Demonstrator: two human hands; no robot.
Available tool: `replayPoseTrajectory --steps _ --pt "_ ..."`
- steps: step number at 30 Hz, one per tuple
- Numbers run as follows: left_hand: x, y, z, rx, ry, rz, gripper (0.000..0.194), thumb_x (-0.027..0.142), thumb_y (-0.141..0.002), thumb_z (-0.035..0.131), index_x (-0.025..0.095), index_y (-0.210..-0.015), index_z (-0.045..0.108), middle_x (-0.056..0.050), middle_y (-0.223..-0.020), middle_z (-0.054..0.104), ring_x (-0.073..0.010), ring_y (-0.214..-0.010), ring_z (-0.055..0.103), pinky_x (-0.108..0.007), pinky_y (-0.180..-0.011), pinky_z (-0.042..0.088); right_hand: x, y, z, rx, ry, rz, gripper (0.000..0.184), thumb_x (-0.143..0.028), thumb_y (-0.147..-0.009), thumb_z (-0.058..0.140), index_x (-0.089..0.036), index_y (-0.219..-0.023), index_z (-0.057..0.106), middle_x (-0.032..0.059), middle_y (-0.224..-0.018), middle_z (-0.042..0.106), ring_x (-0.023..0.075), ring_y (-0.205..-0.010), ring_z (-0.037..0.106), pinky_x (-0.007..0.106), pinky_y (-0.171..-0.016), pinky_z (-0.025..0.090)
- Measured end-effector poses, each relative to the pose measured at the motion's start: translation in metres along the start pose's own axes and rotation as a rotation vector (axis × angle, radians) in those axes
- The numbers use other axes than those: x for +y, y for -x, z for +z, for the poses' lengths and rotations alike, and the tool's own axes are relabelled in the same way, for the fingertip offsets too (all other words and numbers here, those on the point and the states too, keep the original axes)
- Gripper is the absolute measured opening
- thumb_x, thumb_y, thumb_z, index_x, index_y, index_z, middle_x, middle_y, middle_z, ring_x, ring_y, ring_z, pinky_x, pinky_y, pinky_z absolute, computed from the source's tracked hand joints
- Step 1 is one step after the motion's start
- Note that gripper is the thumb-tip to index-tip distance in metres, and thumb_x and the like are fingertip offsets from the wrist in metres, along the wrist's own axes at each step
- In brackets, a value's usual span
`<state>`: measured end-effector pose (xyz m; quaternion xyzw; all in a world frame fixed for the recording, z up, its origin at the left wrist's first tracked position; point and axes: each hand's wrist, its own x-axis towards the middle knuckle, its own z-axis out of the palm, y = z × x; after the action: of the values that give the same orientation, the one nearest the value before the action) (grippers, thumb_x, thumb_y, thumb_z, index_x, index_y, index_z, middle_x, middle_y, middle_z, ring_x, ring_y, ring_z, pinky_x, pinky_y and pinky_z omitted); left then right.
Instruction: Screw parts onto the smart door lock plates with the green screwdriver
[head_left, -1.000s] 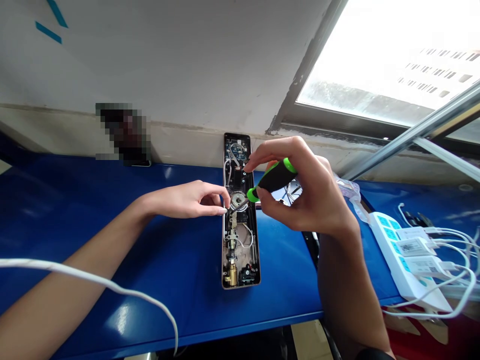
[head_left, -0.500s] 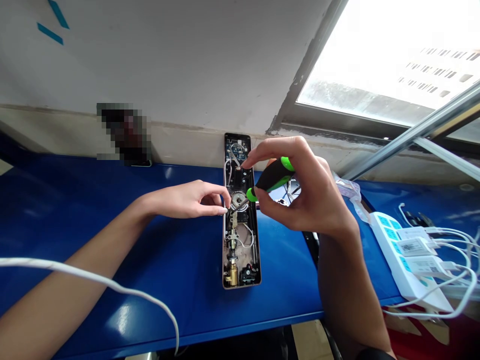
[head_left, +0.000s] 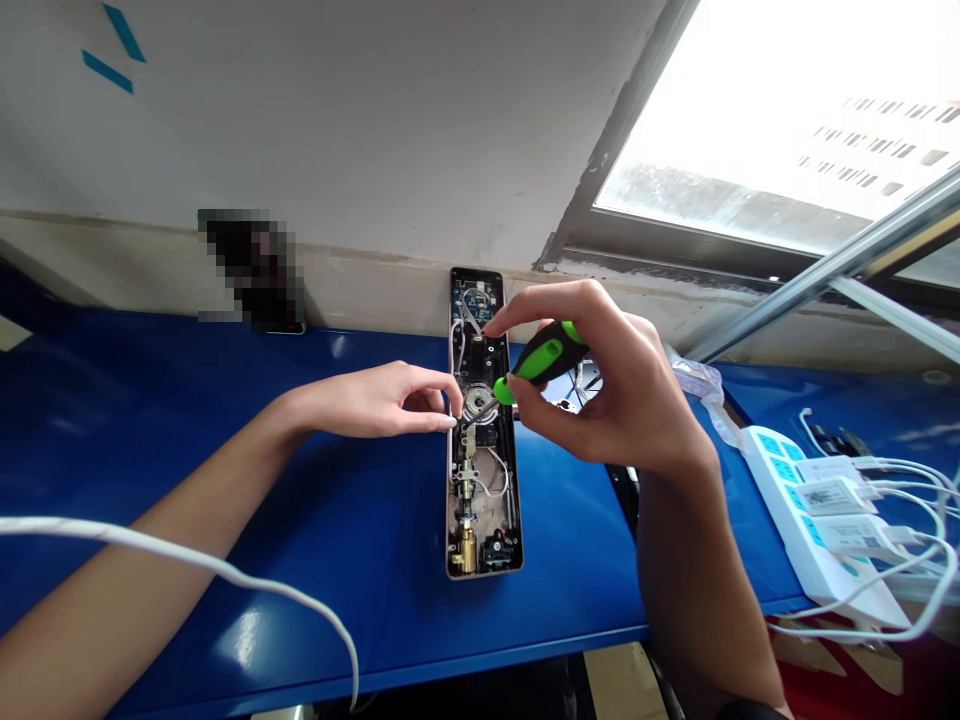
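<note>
An opened door-lock body [head_left: 484, 510], long and narrow with wires, a round metal part and a brass piece inside, lies lengthwise on the blue table [head_left: 360, 520]. My right hand [head_left: 615, 390] is wrapped round a black and green screwdriver [head_left: 541, 358], whose tip reaches down into the lock near the round metal part. My left hand [head_left: 375, 400] rests against the lock's left edge, fingers curled and pressed on the casing beside the screwdriver tip.
A white power strip [head_left: 806, 505] with several plugged chargers and white cables lies at the right. A white cable [head_left: 225, 575] crosses the lower left over my forearm. A wall and a window frame [head_left: 592, 170] stand behind the table. A blurred dark object [head_left: 255, 265] sits at the back left.
The screwdriver handle has turned slightly in my right hand, showing more green. Both hands stay in the same place on the lock.
</note>
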<state>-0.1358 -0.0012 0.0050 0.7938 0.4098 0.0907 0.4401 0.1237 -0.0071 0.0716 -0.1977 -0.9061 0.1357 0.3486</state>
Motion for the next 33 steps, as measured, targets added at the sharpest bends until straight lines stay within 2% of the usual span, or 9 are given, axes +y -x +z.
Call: replayPoseTrajectory --steps 3,8,11,14,17,22,25,30,33 --pt "-0.0002 -0.0001 0.0005 0.0 -0.005 -0.004 0.03 0.048 -0.099 0.06 0.022 -0.111 0.068 0.0 -0.093 0.07 -0.0168 -0.085 0.062 -0.024 -0.074 0.045 -0.0002 -0.0007 -0.0002 -0.024 -0.007 -0.023 0.05 -0.007 -0.085 0.066 -0.028 -0.129 0.056 0.0033 -0.122 0.071 0.0192 -0.104 0.072 0.032 -0.084 0.065" --pt "0.0 0.0007 0.0003 0.007 -0.003 -0.005 0.03 0.048 -0.099 0.06 0.022 -0.113 0.068 -0.001 -0.1 0.073 -0.0181 -0.09 0.064 -0.024 -0.076 0.046 0.004 -0.0017 0.0005 0.004 0.038 -0.039 0.036 -0.021 -0.092 0.072 -0.028 -0.125 0.058 0.0023 -0.117 0.072 0.0187 -0.101 0.074 0.032 -0.082 0.066" --pt "0.0005 0.001 -0.0005 0.009 0.002 -0.003 0.029 0.047 -0.099 0.06 0.023 -0.113 0.069 -0.002 -0.102 0.073 -0.0185 -0.092 0.065 -0.024 -0.077 0.047 0.0036 -0.0011 0.0007 0.015 0.042 -0.028 0.036 -0.017 -0.092 0.07 -0.027 -0.124 0.059 0.0023 -0.116 0.073 0.0177 -0.097 0.074 0.032 -0.08 0.065" --pt "0.0014 0.0009 -0.001 0.009 -0.005 -0.004 0.027 0.046 -0.099 0.06 0.023 -0.112 0.068 -0.001 -0.099 0.073 -0.0177 -0.09 0.065 -0.023 -0.076 0.047 0.0007 -0.0002 0.0007 -0.005 0.018 0.015 0.045 -0.01 -0.087 0.068 -0.029 -0.127 0.058 0.0023 -0.121 0.072 0.0173 -0.092 0.074 0.031 -0.072 0.065" --pt "0.0023 0.0009 -0.0008 0.007 -0.005 -0.007 0.026 0.045 -0.099 0.061 0.023 -0.112 0.068 0.0 -0.097 0.072 -0.0173 -0.088 0.065 -0.023 -0.076 0.047 -0.0011 0.0 0.0009 -0.021 0.003 0.018 0.048 -0.009 -0.085 0.068 -0.028 -0.129 0.057 0.0033 -0.123 0.071 0.0185 -0.097 0.074 0.032 -0.077 0.065" --pt "0.0018 0.0008 0.0001 0.016 0.0 -0.004 0.027 0.044 -0.099 0.061 0.023 -0.115 0.069 -0.001 -0.103 0.074 -0.0182 -0.093 0.066 -0.023 -0.077 0.047 0.0025 -0.0009 0.001 0.004 0.045 -0.018 0.029 -0.021 -0.093 0.071 -0.022 -0.121 0.061 0.004 -0.112 0.074 0.0161 -0.091 0.072 0.03 -0.073 0.062" --pt "0.0011 0.0011 0.0001 0.014 -0.003 -0.004 0.026 0.043 -0.099 0.061 0.023 -0.113 0.069 -0.001 -0.103 0.074 -0.0181 -0.092 0.066 -0.023 -0.077 0.047 0.0024 -0.0012 0.0004 0.019 0.061 -0.024 0.026 -0.018 -0.093 0.069 -0.021 -0.118 0.063 0.0025 -0.107 0.075 0.0131 -0.082 0.07 0.027 -0.066 0.059" --pt "0.0007 0.0012 0.0001 0.005 -0.006 0.001 0.025 0.045 -0.1 0.06 0.023 -0.11 0.068 0.0 -0.096 0.073 -0.0171 -0.088 0.065 -0.023 -0.076 0.048 -0.0021 -0.0009 -0.0003 -0.021 0.001 -0.012 0.044 -0.007 -0.085 0.066 -0.023 -0.125 0.06 0.0041 -0.118 0.073 0.0173 -0.099 0.074 0.03 -0.082 0.064" --pt "0.0007 0.0009 -0.0001 0.005 -0.017 -0.001 0.027 0.045 -0.1 0.06 0.023 -0.114 0.068 -0.001 -0.101 0.074 -0.0177 -0.09 0.066 -0.023 -0.077 0.048 -0.0007 -0.001 -0.0001 -0.006 0.011 -0.043 0.037 -0.016 -0.089 0.073 -0.02 -0.123 0.061 0.0035 -0.114 0.073 0.0147 -0.093 0.075 0.027 -0.081 0.065"
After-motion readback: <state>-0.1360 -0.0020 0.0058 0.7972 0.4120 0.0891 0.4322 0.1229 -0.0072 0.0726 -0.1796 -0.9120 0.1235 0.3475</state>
